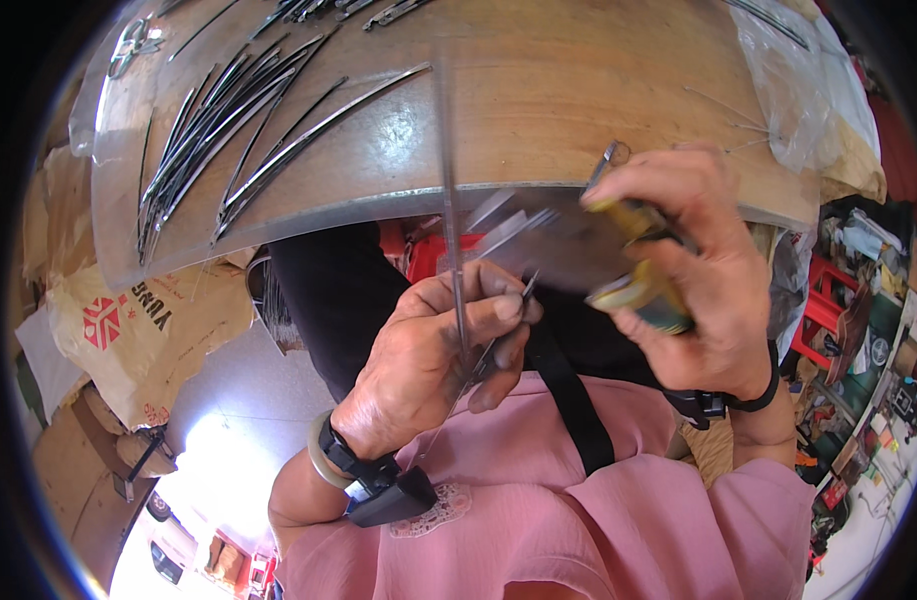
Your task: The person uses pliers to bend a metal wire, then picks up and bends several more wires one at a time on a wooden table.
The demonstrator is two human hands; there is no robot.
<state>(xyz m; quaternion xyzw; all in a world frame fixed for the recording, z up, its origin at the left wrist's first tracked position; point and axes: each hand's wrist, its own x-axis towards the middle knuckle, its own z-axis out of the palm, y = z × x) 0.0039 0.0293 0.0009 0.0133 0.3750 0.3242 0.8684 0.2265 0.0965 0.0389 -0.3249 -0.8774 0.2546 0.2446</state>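
Observation:
My left hand (443,325) is closed, with thumb and fingers pinching a long thin metal strip (452,200). The strip stands up from the hand past the table edge, its upper part blurred. A short dark tip (530,285) shows between the fingertips. To the right, my right hand (708,260) is closed round a pair of pliers with yellow-and-black handles (643,290). The handles are spread. The pliers' head, smeared by motion, points at the left hand; whether it touches the strip I cannot tell. By the right index finger shows a small metal piece with a ring (608,160).
On the wooden table (578,90) under a clear sheet lies a bundle of dark thin strips (218,130) at left. More metal pieces (328,10) lie at the far edge, and a plastic bag (803,80) at right. Red stools (828,305) and a paper sack (148,340) stand around.

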